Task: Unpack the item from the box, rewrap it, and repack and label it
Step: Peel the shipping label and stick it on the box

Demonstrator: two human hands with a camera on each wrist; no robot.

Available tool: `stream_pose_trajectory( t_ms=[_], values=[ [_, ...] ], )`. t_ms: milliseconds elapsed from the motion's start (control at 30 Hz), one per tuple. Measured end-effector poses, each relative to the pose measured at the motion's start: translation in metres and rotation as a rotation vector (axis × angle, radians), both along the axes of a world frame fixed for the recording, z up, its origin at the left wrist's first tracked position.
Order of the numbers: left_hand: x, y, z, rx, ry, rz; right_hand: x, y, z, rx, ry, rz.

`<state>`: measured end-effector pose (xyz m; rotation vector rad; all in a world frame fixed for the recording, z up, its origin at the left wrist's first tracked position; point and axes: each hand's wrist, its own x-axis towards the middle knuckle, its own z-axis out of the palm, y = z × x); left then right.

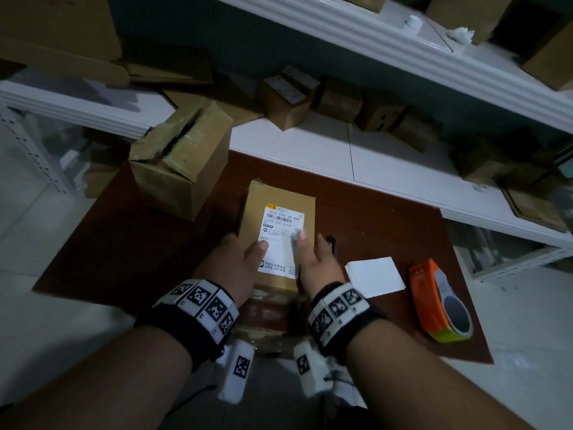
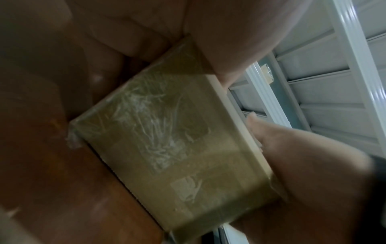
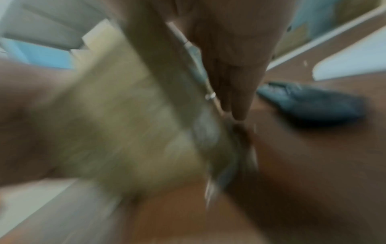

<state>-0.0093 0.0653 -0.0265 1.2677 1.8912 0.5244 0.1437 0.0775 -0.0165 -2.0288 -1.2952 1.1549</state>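
Note:
A small taped cardboard box (image 1: 276, 197) lies on the brown table (image 1: 387, 218) with a white shipping label (image 1: 282, 240) stuck on its top. My left hand (image 1: 245, 245) grips the box's left side, thumb pressed on the label. At the right side my right hand (image 1: 311, 243) holds it the same way, thumb on the label's right edge. The left wrist view shows the box's (image 2: 167, 148) taped near end between both hands. The right wrist view is blurred; the box (image 3: 125, 123) sits left of my fingers (image 3: 229, 66).
A larger opened carton (image 1: 183, 162) stands at the table's back left. A white backing sheet (image 1: 375, 276) and an orange tape dispenser (image 1: 440, 302) lie to the right. A small dark object (image 1: 331, 243) lies just beyond my right hand. White shelves (image 1: 294, 144) behind hold several boxes.

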Motion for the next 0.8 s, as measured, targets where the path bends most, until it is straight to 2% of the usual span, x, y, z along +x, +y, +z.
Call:
stream_pose_trajectory(
  t_ms=[167,367,533,667,800],
  values=[
    [0.003,-0.002,0.001,-0.002,0.014,0.006,-0.002,-0.022,-0.014,0.115,-0.004,0.035],
    [0.000,-0.002,0.001,0.009,0.081,-0.035,0.000,-0.018,-0.017,0.098,0.034,0.013],
    [-0.014,0.007,0.003,-0.009,0.050,-0.027,0.009,-0.011,-0.010,0.014,0.066,0.011],
    [-0.029,0.023,0.007,-0.013,-0.048,0.062,0.025,0.004,0.017,-0.017,0.017,-0.009],
    [-0.020,0.028,0.005,0.026,-0.275,0.122,0.017,0.018,0.025,-0.017,0.046,0.000]
  ],
)
